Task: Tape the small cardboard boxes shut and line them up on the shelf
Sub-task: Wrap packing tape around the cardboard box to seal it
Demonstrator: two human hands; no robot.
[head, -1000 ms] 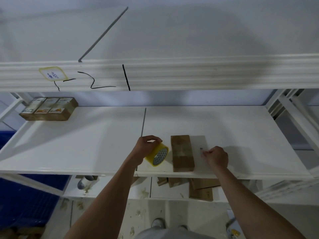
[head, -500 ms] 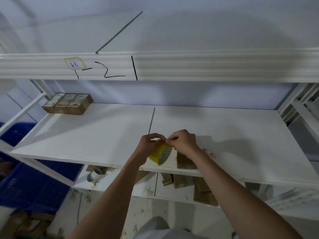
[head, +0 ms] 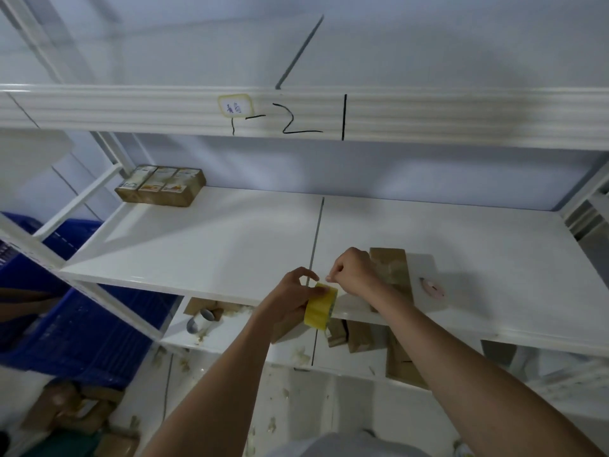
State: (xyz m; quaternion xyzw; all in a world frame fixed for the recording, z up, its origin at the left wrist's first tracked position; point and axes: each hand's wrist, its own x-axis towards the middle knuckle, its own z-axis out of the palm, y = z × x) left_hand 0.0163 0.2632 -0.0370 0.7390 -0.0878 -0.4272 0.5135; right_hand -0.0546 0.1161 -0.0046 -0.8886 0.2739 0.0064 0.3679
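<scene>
My left hand [head: 293, 293] grips a yellow tape roll [head: 321, 305] over the front edge of the white shelf [head: 230, 245]. My right hand [head: 354, 272] is just above and right of the roll, thumb and forefinger pinched at the tape's loose end. A small brown cardboard box [head: 393, 268] lies on the shelf behind my right hand and is partly hidden by it. Three small boxes [head: 161, 186] with printed labels stand side by side in the shelf's far left corner.
A small pinkish object [head: 431, 287] lies on the shelf right of the box. Cardboard pieces [head: 359, 338] and a cylinder [head: 197, 319] sit on the lower shelf. Blue crates [head: 75, 324] stand at the left, with brown boxes [head: 69, 410] on the floor.
My right hand left the spot right of the box and came to the tape roll, then lifted slightly while pinching at the tape. The camera view swung left.
</scene>
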